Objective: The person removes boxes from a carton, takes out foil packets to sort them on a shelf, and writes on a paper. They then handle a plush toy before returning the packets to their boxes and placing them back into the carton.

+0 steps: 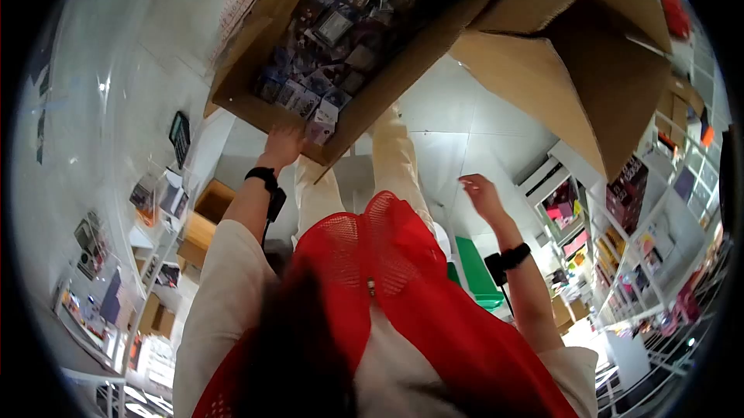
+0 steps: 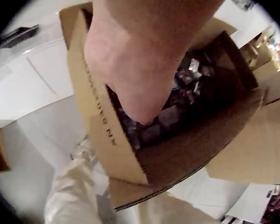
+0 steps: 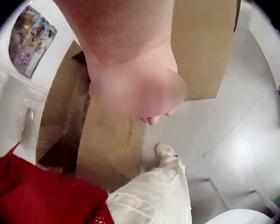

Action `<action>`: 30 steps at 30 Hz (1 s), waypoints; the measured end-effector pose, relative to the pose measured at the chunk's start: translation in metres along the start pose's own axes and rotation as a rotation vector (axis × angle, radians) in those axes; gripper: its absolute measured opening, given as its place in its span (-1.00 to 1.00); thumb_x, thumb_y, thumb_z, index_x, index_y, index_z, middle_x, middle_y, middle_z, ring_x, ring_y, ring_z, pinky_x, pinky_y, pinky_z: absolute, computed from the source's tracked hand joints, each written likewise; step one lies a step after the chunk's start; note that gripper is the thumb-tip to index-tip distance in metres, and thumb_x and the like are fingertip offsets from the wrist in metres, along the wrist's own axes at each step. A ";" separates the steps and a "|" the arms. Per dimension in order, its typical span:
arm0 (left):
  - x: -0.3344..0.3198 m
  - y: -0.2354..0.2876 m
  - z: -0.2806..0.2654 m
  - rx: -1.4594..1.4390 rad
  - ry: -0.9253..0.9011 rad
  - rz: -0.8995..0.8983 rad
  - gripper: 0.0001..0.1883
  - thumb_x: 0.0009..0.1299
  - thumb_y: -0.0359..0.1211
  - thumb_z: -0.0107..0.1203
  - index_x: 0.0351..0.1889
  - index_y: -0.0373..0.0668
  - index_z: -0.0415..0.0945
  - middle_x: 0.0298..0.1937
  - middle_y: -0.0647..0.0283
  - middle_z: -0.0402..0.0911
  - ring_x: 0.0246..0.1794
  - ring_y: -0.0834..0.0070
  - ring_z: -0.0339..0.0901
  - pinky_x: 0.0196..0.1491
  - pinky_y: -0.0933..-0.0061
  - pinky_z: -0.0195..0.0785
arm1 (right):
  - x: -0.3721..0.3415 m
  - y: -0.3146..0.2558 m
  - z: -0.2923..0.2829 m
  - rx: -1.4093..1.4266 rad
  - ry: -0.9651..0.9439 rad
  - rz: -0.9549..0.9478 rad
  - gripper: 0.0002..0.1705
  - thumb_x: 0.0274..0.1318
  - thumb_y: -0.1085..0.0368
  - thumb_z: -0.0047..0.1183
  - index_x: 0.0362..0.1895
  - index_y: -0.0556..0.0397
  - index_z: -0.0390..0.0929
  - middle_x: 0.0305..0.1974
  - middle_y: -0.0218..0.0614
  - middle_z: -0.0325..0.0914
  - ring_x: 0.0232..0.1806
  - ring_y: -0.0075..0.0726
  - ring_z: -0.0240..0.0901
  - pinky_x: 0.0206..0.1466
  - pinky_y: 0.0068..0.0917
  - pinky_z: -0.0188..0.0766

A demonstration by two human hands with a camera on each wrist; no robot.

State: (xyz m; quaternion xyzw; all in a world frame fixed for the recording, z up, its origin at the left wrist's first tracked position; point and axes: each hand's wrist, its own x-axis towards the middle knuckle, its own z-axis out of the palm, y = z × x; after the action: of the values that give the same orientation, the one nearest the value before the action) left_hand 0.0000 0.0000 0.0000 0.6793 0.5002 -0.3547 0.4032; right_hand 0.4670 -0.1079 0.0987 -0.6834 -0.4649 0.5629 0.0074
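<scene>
A large open cardboard box [image 1: 411, 69] holds many small packaged items [image 1: 333, 30], several in clear wrap. My left hand [image 1: 285, 144] lies over its near rim, fingers reaching inside close to a small white-and-pink box [image 1: 322, 122] in the near corner. From the left wrist, the back of that hand covers its fingers, with the printed box wall [image 2: 100, 112] just beside it; I cannot tell whether they grip anything. My right hand [image 1: 482, 195] hangs in the air to the right, away from the box, holding nothing, fingers loosely bent.
Another open cardboard box [image 1: 535, 77] with raised flaps stands at the right. Shelves [image 1: 643, 240] of goods line the right side. A green bin [image 1: 474, 274] is by my right leg. On the left are a white counter with a calculator [image 1: 179, 139] and a small carton [image 1: 213, 201].
</scene>
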 end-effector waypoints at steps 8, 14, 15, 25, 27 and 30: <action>0.007 0.057 0.017 0.289 -0.225 -0.411 -0.59 0.26 -0.08 -0.16 -0.07 -0.13 0.43 0.04 0.09 0.40 0.05 0.19 0.31 -0.03 0.06 0.17 | -0.007 0.133 -0.074 0.001 0.186 0.218 -0.80 0.13 0.41 -0.18 -0.22 0.18 0.49 -0.35 -0.25 0.54 -0.37 -0.42 0.47 -0.28 -0.53 0.41; 0.119 0.079 -0.038 -0.319 -0.430 -0.146 -0.67 0.25 -0.11 -0.10 -0.22 -0.11 0.51 -0.23 -0.02 0.51 -0.19 0.16 0.47 -0.20 0.22 0.29 | -0.008 0.133 -0.056 0.140 -0.011 0.296 -0.78 0.14 0.34 -0.13 -0.17 0.15 0.46 -0.31 -0.23 0.53 -0.34 -0.41 0.47 -0.26 -0.52 0.39; 0.162 0.069 -0.015 -0.327 -0.516 -0.288 -0.65 0.26 -0.12 -0.09 -0.13 -0.12 0.46 -0.12 -0.03 0.47 -0.13 0.14 0.44 -0.17 0.20 0.29 | -0.007 0.129 -0.059 0.195 -0.009 0.335 -0.77 0.15 0.33 -0.15 -0.15 0.18 0.44 -0.29 -0.21 0.53 -0.33 -0.38 0.48 -0.22 -0.51 0.39; 0.231 0.045 0.091 0.038 -0.462 -0.315 -0.11 0.10 -0.11 0.22 0.31 -0.01 -0.13 0.37 0.14 -0.25 0.24 -0.01 0.02 0.04 -0.01 0.29 | -0.031 0.164 -0.089 0.207 -0.063 0.526 -0.76 0.15 0.39 -0.21 -0.11 0.09 0.42 -0.25 -0.26 0.50 -0.25 -0.44 0.44 -0.45 -0.53 0.48; 0.227 0.047 0.076 0.127 -0.550 -0.239 -0.10 0.08 -0.09 0.23 0.30 0.00 -0.10 0.37 0.16 -0.24 0.23 -0.02 0.04 0.03 0.00 0.30 | -0.022 0.152 -0.094 0.214 -0.051 0.534 -0.76 0.15 0.40 -0.22 -0.12 0.12 0.42 -0.25 -0.26 0.50 -0.27 -0.43 0.44 -0.31 -0.52 0.43; 0.209 0.040 0.061 -0.011 -0.529 -0.231 -0.10 0.06 0.00 0.18 0.29 -0.09 -0.05 0.36 0.10 -0.23 0.26 0.03 0.02 0.11 0.09 0.24 | 0.000 0.120 -0.099 0.238 -0.027 0.482 -0.77 0.16 0.40 -0.22 -0.12 0.12 0.42 -0.25 -0.25 0.50 -0.27 -0.43 0.43 -0.16 -0.52 0.33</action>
State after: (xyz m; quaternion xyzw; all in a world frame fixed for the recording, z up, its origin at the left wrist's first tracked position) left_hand 0.0857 0.0199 -0.2030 0.4993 0.4537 -0.5603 0.4805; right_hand 0.6188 -0.1254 0.0712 -0.7610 -0.2193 0.6082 -0.0528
